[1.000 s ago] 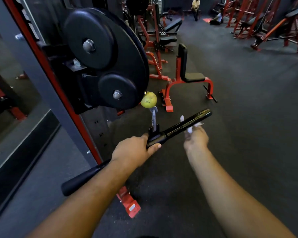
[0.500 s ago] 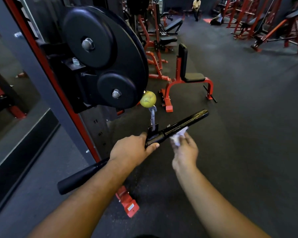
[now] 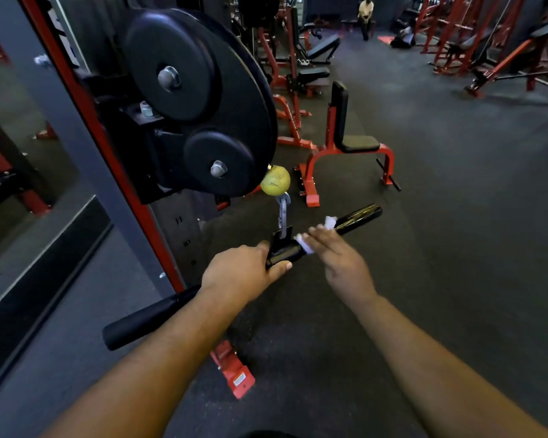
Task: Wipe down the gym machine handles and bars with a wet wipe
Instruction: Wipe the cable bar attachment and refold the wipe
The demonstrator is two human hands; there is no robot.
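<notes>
We take the black cable bar as our landmark; it runs on a slant from a padded grip at lower left to a bare end at upper right. At its middle a metal carabiner rises from a bracket to a yellow-green ball, which sits just under the edge of the large black weight plate on the machine's red and grey upright.

Our left hand grips the bar just left of the bracket, fingers curled over the top and the thumb showing beneath. Our right hand lies across the bar just right of the bracket, fingers fairly straight and pressing the white wet wipe against it; the wipe is bunched around the bar, showing at the fingertips on the bracket side and again as a tuft beyond the fingers toward the bare end. Whether the thumb closes under the bar we cannot tell.

Beyond the bar's bare end stands a red-framed seat with black pads on the dark rubber floor. Below the bar's padded grip we see the red foot of the machine. Far beyond the bar, more red machines line the room, and a person in a yellow top is at the back.
</notes>
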